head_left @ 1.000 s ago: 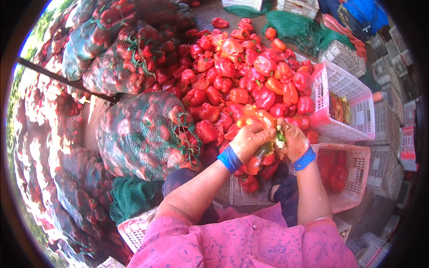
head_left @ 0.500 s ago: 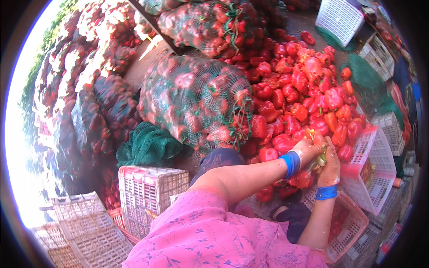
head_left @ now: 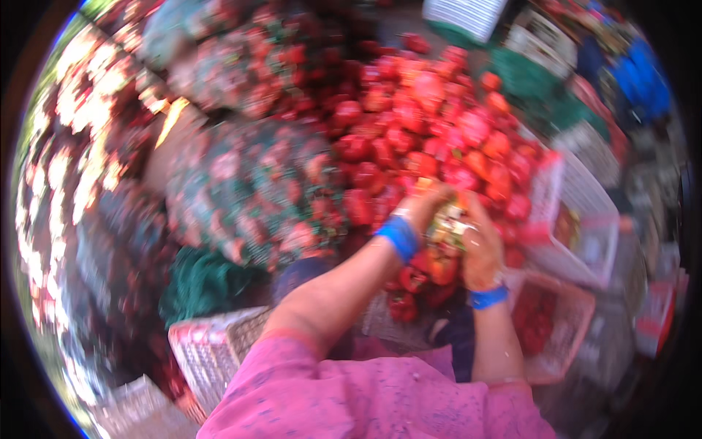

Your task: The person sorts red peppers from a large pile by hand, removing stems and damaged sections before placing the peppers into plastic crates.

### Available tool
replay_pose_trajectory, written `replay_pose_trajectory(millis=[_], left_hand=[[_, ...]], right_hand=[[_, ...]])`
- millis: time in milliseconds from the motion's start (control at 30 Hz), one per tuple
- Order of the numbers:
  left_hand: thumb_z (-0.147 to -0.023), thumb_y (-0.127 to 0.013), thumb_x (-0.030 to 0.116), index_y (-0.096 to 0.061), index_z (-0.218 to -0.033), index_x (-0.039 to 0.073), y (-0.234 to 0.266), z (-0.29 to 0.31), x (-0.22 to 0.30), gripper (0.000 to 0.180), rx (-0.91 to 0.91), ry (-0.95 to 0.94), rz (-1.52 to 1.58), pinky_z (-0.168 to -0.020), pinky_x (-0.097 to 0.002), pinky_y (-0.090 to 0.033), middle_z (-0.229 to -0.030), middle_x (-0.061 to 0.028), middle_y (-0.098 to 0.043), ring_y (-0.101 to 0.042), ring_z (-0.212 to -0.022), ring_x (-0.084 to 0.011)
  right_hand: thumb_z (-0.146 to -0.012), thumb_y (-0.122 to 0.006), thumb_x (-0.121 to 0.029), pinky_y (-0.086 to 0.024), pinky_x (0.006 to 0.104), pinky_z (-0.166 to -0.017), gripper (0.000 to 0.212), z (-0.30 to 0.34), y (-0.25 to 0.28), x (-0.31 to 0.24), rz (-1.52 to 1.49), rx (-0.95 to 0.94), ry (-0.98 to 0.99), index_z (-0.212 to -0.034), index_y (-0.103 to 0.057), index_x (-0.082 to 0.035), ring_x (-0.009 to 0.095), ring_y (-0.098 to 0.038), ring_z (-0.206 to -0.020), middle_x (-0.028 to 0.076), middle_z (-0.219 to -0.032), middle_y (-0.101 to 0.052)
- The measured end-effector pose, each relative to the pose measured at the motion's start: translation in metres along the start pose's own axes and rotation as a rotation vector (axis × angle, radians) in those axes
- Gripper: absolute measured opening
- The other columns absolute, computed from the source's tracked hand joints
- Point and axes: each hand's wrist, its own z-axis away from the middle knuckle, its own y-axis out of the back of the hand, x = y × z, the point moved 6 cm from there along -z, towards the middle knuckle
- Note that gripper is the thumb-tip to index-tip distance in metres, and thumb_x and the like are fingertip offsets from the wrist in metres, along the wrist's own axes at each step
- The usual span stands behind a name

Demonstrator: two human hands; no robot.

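My left hand (head_left: pixel 425 210) and my right hand (head_left: pixel 481 252) are cupped together over the near edge of a heap of red peppers (head_left: pixel 398 139). Between them sits a clump of pale yellow-green bits that look like pepper cores (head_left: pixel 447 228), blurred by motion. Both hands curl round this clump, the left from the far left side, the right from the right. A blue band circles each wrist. Just below the hands lie a few more red and orange peppers (head_left: pixel 441 271).
Right of my hands stands a tilted pinkish-white crate (head_left: pixel 596 252) with yellowish scraps inside. Nearer is a pink crate (head_left: pixel 578 314) holding red pieces. Left lie a full mesh sack (head_left: pixel 252 190), green netting (head_left: pixel 208 285) and a crate (head_left: pixel 201 351). More sacks stand behind.
The view has swung, so the whole scene sits farther left and is blurred. My hands stay at the near edge of the heap, a little farther apart, showing more of the pale clump.
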Motion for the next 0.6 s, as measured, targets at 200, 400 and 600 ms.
replay_pose_trajectory(millis=[200,400,600], left_hand=[[-0.091,-0.068,0.022,-0.063,-0.109,0.007,0.01,0.008,0.026,0.023,0.292,-0.301,-0.286,-0.086,-0.035,-0.055,-0.101,-0.0058,-0.068,-0.067,-0.093,-0.0207],[-0.085,-0.071,0.01,-0.064,-0.114,0.006,-0.03,0.014,0.015,0.03,0.174,-0.32,-0.386,-0.084,-0.0299,-0.052,-0.098,-0.0014,-0.066,-0.064,-0.088,-0.0142],[-0.082,-0.075,0.011,-0.061,-0.1,0.011,-0.019,0.005,-0.002,0.023,0.169,-0.298,-0.402,-0.076,-0.0249,-0.046,-0.09,0.0036,-0.056,-0.053,-0.08,-0.0098]], right_hand=[[-0.104,-0.053,-0.033,-0.057,0.0354,-0.062,0.048,0.001,0.032,0.025,-0.636,0.058,-0.169,-0.135,-0.055,0.003,0.024,-0.069,-0.079,0.013,-0.103,-0.069],[-0.103,-0.054,-0.04,-0.055,0.0379,-0.051,0.031,0.011,0.092,0.063,-0.86,0.356,-0.518,-0.109,-0.062,-0.011,0.024,-0.065,-0.064,0.012,-0.089,-0.069],[-0.102,-0.058,-0.036,-0.053,0.0328,-0.043,0.026,0.021,0.113,0.053,-0.885,0.563,-0.452,-0.1,-0.062,-0.011,0.021,-0.062,-0.055,0.007,-0.075,-0.066]])
